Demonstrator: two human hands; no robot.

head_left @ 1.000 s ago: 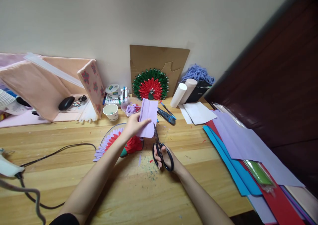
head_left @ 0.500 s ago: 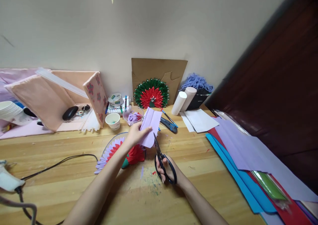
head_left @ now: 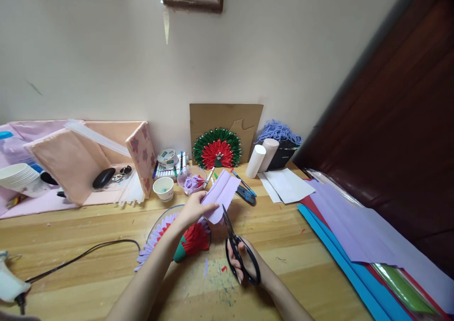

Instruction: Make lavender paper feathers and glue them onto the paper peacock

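Head view: The left hand (head_left: 195, 207) and the right hand (head_left: 246, 259) are apart from each other, both above the wooden tabletop (head_left: 283, 236). The left hand pinches a folded lavender crepe-paper sheet (head_left: 225, 193) between thumb and fingers. The right hand grips the black-handled scissors (head_left: 233, 238), fingers through the handle loops. The blades point up toward the lower edge of the sheet; contact between them cannot be determined.

Behind the left hand, a clear plastic bowl (head_left: 181, 186) contains curled lavender pieces (head_left: 192, 183) and some red ones. Just left of the bowl, a paper cup (head_left: 164, 195) stands upright with small bluish items in its bottom, too small to identify. Behind the cup, a tape roll (head_left: 167, 157) rests on a row of markers (head_left: 166, 172).

At far left, a pink fabric-covered box (head_left: 62, 162) houses a black computer mouse (head_left: 103, 178). A stack of paper cups (head_left: 21, 177) lies beside it. At right rear, blue yarn (head_left: 280, 132) is heaped at the top of a black box (head_left: 283, 158); whether the yarn sits inside cannot be determined.
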